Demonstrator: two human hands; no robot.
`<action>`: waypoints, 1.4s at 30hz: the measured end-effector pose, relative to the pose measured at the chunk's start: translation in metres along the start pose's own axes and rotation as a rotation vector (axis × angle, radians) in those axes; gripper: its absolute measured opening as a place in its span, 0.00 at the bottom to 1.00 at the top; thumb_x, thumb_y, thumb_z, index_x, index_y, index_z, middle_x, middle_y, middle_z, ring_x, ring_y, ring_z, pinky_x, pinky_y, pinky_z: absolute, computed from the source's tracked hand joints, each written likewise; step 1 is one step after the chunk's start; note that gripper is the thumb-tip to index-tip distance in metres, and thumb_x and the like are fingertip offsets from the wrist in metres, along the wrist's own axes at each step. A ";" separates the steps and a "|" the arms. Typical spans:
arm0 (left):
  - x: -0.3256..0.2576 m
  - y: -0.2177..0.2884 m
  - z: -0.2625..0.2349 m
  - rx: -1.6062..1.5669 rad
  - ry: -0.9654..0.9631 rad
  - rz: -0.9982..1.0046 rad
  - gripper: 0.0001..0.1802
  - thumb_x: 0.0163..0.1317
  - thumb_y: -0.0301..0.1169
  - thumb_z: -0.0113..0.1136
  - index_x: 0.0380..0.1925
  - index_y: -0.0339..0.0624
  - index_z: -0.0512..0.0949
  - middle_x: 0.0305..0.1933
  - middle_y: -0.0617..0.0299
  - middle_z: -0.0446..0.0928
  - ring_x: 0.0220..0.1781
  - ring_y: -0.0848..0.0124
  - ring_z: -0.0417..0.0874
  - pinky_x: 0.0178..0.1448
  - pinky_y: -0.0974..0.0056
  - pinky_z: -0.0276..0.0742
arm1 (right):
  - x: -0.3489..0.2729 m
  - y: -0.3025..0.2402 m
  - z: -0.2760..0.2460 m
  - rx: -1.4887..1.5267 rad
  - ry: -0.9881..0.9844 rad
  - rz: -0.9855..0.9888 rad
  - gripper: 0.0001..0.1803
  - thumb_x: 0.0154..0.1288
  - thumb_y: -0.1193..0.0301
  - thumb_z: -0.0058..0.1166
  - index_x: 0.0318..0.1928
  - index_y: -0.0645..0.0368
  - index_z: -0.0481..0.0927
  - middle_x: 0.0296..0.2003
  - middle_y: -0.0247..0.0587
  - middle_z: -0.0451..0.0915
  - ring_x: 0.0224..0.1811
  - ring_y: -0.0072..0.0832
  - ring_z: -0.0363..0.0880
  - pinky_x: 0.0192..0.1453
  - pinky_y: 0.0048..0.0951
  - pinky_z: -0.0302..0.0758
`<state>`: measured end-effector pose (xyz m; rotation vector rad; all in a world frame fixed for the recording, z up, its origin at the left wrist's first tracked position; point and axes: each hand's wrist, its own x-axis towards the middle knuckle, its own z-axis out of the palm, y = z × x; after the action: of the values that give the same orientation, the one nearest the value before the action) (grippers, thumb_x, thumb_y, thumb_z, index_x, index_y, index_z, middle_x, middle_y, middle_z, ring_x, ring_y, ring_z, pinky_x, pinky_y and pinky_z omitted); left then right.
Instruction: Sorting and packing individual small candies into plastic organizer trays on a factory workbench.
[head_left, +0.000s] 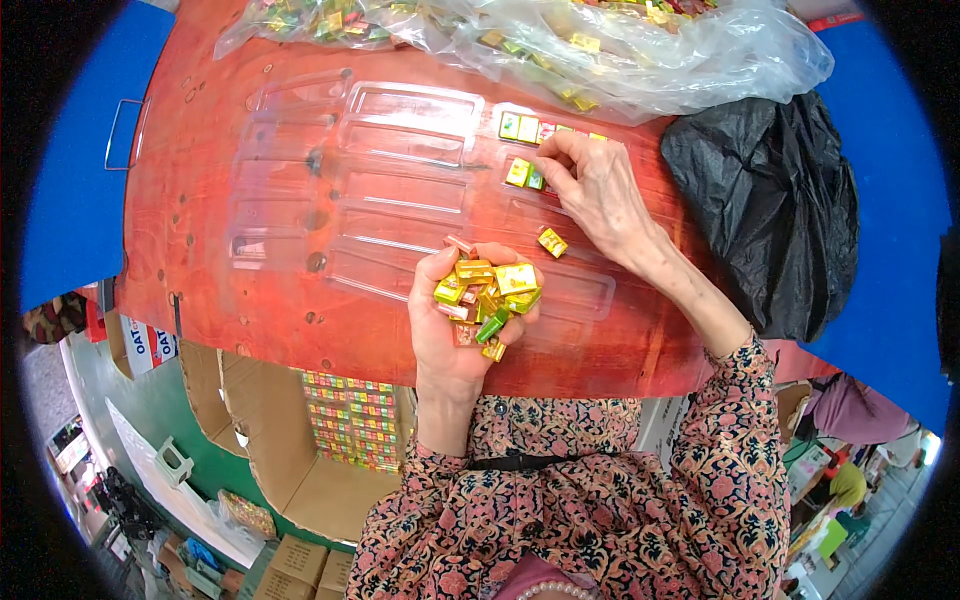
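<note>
My left hand (432, 325) is cupped, palm up, around a heap of small wrapped candies (516, 278) in shiny yellow, green and reddish foil. Ahead and to the right, my right hand (612, 205) reaches over a clear plastic tray (585, 288) with long compartments. Its thumb and forefinger pinch at a small green candy (536, 179), beside a yellow one (517, 172) in the second row. Candies (519, 127) line the farthest compartment, partly hidden by my fingers. A single yellow candy (552, 242) lies between my hands, nearer me than those rows.
More clear trays (408, 205) lie on the red table (190, 190) to the left. A clear bag (700, 65) of candies spreads along the far side. A black plastic bag (765, 210) sits at the right. Below the table's near edge stands a cardboard box (275, 440) with packed candies.
</note>
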<state>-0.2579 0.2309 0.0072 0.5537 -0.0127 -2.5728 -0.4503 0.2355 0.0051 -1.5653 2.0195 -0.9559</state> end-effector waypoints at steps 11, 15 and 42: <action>0.000 0.000 0.003 0.009 0.090 0.016 0.26 0.60 0.48 0.40 0.35 0.34 0.75 0.31 0.44 0.76 0.25 0.58 0.79 0.14 0.70 0.68 | -0.009 0.004 0.007 0.010 0.036 0.005 0.06 0.55 0.75 0.53 0.31 0.67 0.75 0.23 0.48 0.77 0.22 0.34 0.75 0.27 0.31 0.69; 0.000 0.001 0.001 -0.010 0.020 0.003 0.25 0.60 0.48 0.40 0.35 0.34 0.75 0.31 0.44 0.76 0.25 0.58 0.79 0.14 0.70 0.68 | -0.010 0.003 0.007 0.074 0.051 0.056 0.06 0.54 0.77 0.53 0.31 0.67 0.75 0.22 0.46 0.76 0.22 0.32 0.74 0.28 0.31 0.69; -0.001 0.000 0.010 0.053 0.174 0.038 0.22 0.60 0.46 0.42 0.31 0.37 0.75 0.34 0.42 0.72 0.19 0.61 0.72 0.12 0.72 0.64 | -0.008 -0.001 0.011 -0.213 -0.100 -0.321 0.12 0.51 0.83 0.47 0.38 0.60 0.76 0.30 0.45 0.70 0.33 0.42 0.73 0.36 0.36 0.71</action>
<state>-0.2614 0.2304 0.0168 0.7875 -0.0312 -2.4853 -0.4396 0.2404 -0.0022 -2.0554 1.8869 -0.7706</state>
